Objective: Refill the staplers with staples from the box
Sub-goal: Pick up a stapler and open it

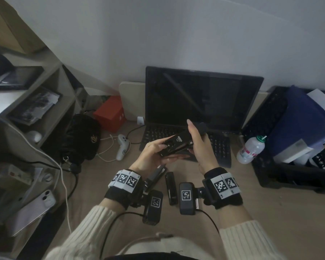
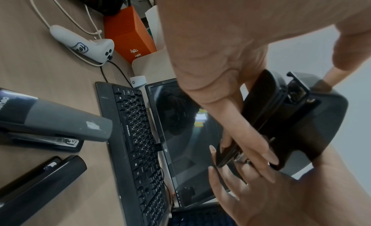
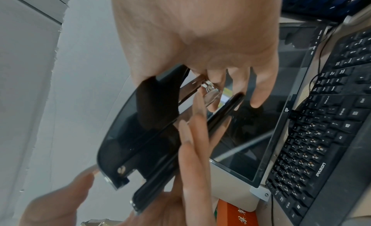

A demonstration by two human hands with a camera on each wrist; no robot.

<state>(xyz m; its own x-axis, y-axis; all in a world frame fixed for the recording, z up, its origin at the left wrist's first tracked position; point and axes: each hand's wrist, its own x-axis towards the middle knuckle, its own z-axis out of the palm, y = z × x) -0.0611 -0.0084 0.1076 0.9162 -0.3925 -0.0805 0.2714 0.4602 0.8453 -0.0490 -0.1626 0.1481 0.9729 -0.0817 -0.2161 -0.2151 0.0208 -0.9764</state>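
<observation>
I hold a black stapler in the air above the keyboard with both hands. My left hand cradles its lower end, thumb on top and fingers underneath. My right hand grips the upper end, thumb raised along the side. In the right wrist view the stapler is spread apart, its metal magazine showing between cover and base, and my right fingertips pinch at its front end. Two more staplers lie on the desk below: a grey one and a black one. I see no staple box.
A black keyboard and a dark monitor stand right behind my hands. An orange box, a black bag and a white cabled device lie to the left. At the right stand a plastic bottle and a dark crate.
</observation>
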